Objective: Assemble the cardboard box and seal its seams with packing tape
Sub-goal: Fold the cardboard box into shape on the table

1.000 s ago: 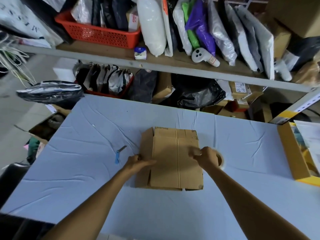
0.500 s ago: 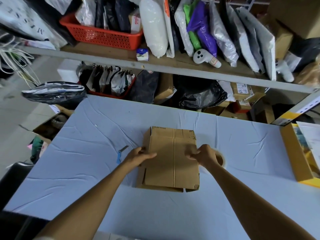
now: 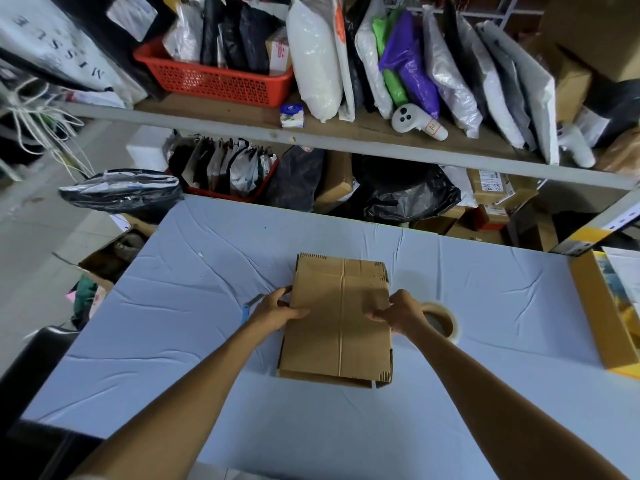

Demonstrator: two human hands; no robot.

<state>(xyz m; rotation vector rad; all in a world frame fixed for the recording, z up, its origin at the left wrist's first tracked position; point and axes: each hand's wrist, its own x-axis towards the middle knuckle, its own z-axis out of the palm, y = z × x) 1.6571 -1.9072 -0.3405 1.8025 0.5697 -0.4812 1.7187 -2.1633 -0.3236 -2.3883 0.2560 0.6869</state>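
Cardboard box, flattened, centre frame on blue tabletop. Left hand and right hand, grip closed on its side edges. Tape roll just right.

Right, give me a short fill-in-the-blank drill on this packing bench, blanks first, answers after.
1. The cardboard box lies ____ on the blue table, not yet opened up.
2. The left hand and the right hand each grip one ____ edge of the box.
3. The tape roll lies just behind the ____ hand.
4. The basket on the shelf is ____.

Answers: flat; side; right; red
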